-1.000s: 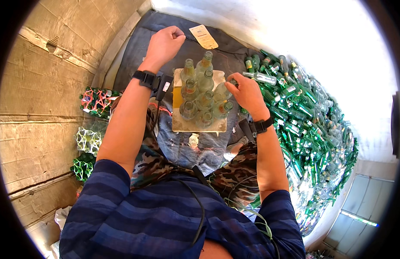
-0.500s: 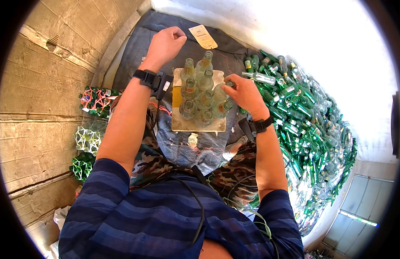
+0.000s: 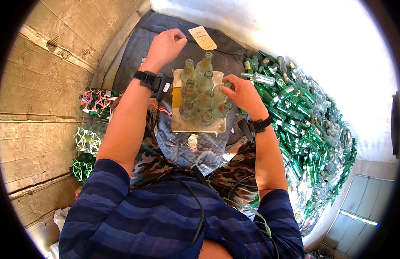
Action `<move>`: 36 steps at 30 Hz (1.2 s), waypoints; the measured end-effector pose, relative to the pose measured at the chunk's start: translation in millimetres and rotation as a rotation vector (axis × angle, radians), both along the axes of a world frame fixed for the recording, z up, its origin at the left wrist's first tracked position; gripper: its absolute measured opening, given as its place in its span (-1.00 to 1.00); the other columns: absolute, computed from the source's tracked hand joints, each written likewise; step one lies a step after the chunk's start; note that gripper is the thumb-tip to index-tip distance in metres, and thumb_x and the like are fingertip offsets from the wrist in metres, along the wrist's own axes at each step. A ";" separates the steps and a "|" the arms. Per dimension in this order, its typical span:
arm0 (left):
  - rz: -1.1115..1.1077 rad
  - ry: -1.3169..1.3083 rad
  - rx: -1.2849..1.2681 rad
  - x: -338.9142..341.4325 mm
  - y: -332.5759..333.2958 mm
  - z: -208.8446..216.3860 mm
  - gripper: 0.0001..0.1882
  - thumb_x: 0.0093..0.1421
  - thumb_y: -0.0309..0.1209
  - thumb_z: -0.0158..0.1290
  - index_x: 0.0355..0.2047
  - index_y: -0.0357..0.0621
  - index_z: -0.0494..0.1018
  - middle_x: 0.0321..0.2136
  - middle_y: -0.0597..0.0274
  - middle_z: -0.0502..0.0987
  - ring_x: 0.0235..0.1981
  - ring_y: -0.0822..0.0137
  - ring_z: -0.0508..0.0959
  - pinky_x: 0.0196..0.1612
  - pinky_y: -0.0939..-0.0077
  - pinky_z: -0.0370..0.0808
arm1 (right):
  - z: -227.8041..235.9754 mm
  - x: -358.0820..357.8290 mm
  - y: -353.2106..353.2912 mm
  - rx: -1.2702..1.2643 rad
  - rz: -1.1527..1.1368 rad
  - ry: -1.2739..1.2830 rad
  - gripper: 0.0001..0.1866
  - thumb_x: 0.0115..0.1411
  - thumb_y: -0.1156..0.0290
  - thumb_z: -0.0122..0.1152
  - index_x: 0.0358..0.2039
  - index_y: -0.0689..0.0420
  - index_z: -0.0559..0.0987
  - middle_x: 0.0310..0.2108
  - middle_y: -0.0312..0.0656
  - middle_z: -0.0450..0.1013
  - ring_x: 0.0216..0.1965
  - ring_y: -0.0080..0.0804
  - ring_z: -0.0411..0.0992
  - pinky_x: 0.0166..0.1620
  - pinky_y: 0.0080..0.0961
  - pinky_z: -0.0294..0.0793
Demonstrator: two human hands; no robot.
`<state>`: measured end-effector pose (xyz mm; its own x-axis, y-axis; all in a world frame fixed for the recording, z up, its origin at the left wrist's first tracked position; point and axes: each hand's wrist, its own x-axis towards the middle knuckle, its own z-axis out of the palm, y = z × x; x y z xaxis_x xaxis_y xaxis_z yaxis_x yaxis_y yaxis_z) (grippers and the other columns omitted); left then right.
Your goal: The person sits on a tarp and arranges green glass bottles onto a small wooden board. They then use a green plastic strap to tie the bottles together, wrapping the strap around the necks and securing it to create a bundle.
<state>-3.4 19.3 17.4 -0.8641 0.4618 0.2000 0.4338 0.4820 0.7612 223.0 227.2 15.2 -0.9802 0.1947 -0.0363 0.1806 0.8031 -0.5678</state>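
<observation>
Pinching one clear bottle [image 3: 218,93] by its neck with my right hand [image 3: 245,93], at the right of the board [image 3: 178,126], I'd best keep it upright, off its neighbours; my left hand [image 3: 165,46], far left, is curled closed, nothing showing; eight other bottles [image 3: 205,83] stand there, one card [image 3: 203,38] beyond

A: What do we see worn on top?

B: We see a short-sleeved cloth shirt [image 3: 152,211], navy with lighter blue stripes.

A: And strapped on?

B: On the left, a black strap with a plastic buckle [image 3: 143,77], beside a flat black module [image 3: 164,80] bearing a small white label [image 3: 166,86]. On the right we make out a black buckled strap [image 3: 262,124] and a dark boxy module [image 3: 245,129].

A: Lower down?

B: We find brown, green and black camouflage trousers [image 3: 149,163], a black cable [image 3: 203,216] curving down the shirt and a thin pale-green cable [image 3: 267,228] further right.
</observation>
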 end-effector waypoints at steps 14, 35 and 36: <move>-0.032 0.008 -0.004 -0.7 0.1 -1.7 -0.77 0.26 -0.27 0.17 -0.26 -0.19 0.63 -0.51 0.30 0.62 -0.51 0.45 0.62 -0.37 0.46 0.54 | 4.6 2.9 -0.8 -0.029 -0.021 0.008 -0.51 0.20 0.03 0.41 0.00 0.08 0.60 -0.53 -0.07 0.53 -0.45 -0.11 0.54 -0.35 -0.24 0.48; -0.035 -0.044 0.107 -7.1 -0.4 -7.5 -0.81 0.23 -0.33 0.16 -0.30 -0.21 0.62 -0.54 0.30 0.61 -0.55 0.47 0.60 -0.42 0.49 0.53 | 3.8 90.7 136.9 -0.123 -0.688 0.327 -0.59 0.28 0.20 0.36 0.06 0.13 0.62 -0.60 -0.36 0.42 -0.54 -0.63 0.36 -0.45 -0.50 0.40; -0.039 -0.050 0.123 -7.9 0.9 -9.6 -0.81 0.23 -0.33 0.16 -0.30 -0.21 0.62 -0.54 0.30 0.61 -0.55 0.47 0.59 -0.42 0.49 0.53 | 11.3 105.6 142.1 -0.177 -0.761 0.345 -0.59 0.30 0.19 0.34 0.08 0.12 0.62 -0.55 -0.40 0.42 -0.53 -0.66 0.34 -0.46 -0.59 0.39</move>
